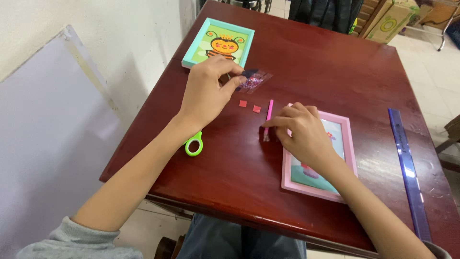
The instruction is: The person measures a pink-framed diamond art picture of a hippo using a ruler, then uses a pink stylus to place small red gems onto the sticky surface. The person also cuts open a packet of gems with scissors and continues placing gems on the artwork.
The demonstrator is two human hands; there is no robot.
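Pinching a small clear plastic bag [255, 80] of beads, my left hand [206, 93] sits at upper centre; my right hand [302, 132] grips a thin pink pen [268, 119] beside two red squares [249, 106] on the glossy wooden counter [311, 62].

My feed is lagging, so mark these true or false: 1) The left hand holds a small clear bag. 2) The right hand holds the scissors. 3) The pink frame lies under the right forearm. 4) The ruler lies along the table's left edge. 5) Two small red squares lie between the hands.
1) True: the left hand pinches a small clear bag of beads.
2) False: the right hand holds a pink pen; the scissors lie under the left forearm.
3) True: the pink frame lies beneath it.
4) False: the ruler lies near the right edge.
5) True: the red squares lie there.
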